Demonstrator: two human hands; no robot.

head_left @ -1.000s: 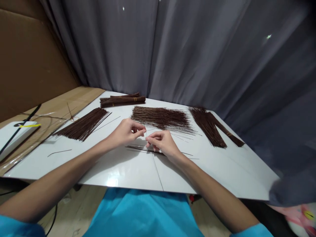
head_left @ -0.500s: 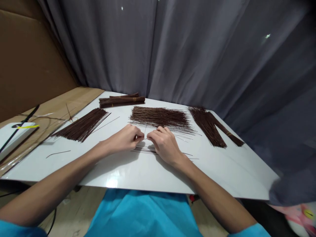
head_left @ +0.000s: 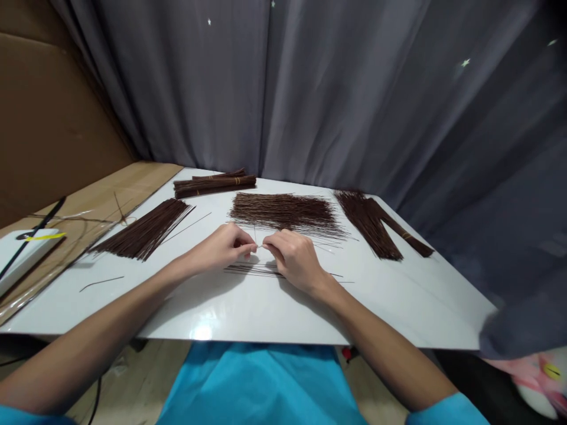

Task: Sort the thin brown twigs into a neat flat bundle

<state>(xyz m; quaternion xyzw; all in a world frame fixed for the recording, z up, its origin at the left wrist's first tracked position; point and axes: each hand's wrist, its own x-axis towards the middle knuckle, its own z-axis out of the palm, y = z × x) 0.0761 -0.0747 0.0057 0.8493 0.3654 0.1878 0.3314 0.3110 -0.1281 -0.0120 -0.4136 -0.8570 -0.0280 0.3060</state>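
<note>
My left hand (head_left: 228, 247) and my right hand (head_left: 293, 255) are almost fingertip to fingertip over the white table. Both pinch a thin brown wire (head_left: 260, 246), and a short length of it shows between them. One thin end (head_left: 254, 234) sticks up beside my left fingertips; the rest is hidden by the fingers. Under my hands lie several loose brown wires (head_left: 252, 270), roughly parallel. Just beyond them is a wide spread pile of the same wires (head_left: 286, 211).
Tied bundles (head_left: 215, 184) lie at the back left, and a fanned pile (head_left: 144, 230) sits nearer. More wires (head_left: 372, 227) and a tied bundle (head_left: 405, 235) are at the right. One bent wire (head_left: 101, 282) lies front left. A white device (head_left: 26, 242) rests on cardboard; grey curtains (head_left: 310, 88) hang behind.
My hands stay close together, and the fingertips have shifted slightly along the wire. The whole view has moved a little; the piles look the same.
</note>
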